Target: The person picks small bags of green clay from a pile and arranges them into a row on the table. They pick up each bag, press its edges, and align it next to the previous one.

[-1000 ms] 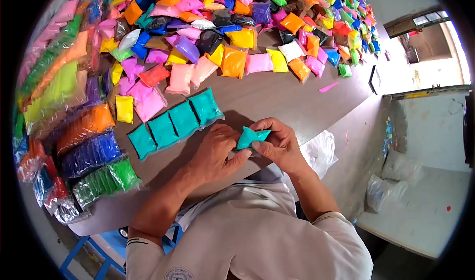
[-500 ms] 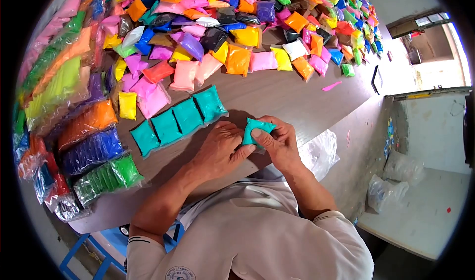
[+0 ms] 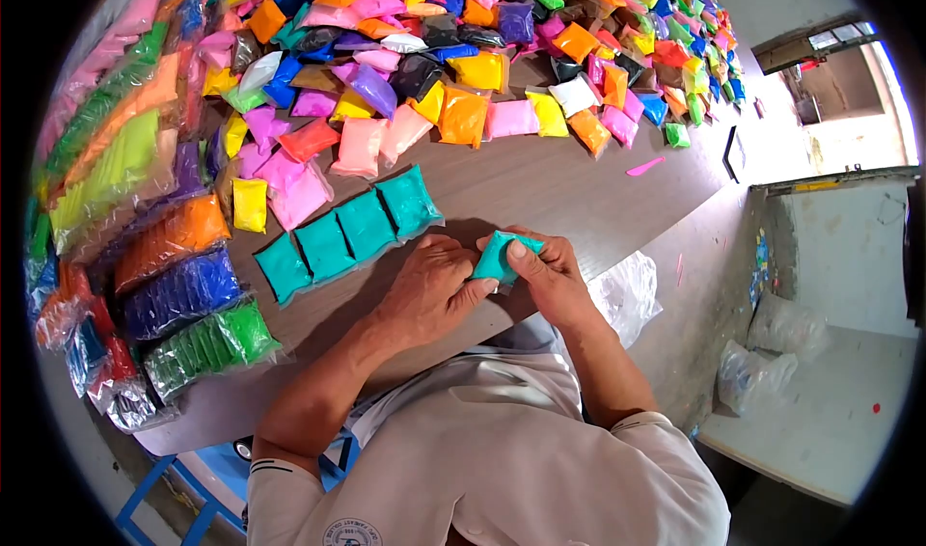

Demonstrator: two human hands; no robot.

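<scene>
A small teal packet (image 3: 495,258) in clear plastic is held just over the table's near edge. My right hand (image 3: 552,278) grips its right side, thumb on top and fingers behind. At the packet's left edge, my left hand (image 3: 431,286) is closed, with the thumb tip against the lower corner and the other fingers curled. Beyond my left hand lies a slanted row of several matching teal packets (image 3: 347,228), side by side on the table. What the hidden fingertips do behind the packet does not show.
A large heap of mixed coloured packets (image 3: 463,69) covers the table's far side. Bundles of same-coloured packets, such as the green bundle (image 3: 212,348) and the blue bundle (image 3: 181,293), stand at left. A clear plastic bag (image 3: 625,300) is at the near edge; a pink strip (image 3: 646,166) lies farther off.
The packet in my hands has been turned and reshaped slightly, and my right thumb has shifted right and up along it. My left hand and the row have hardly moved.
</scene>
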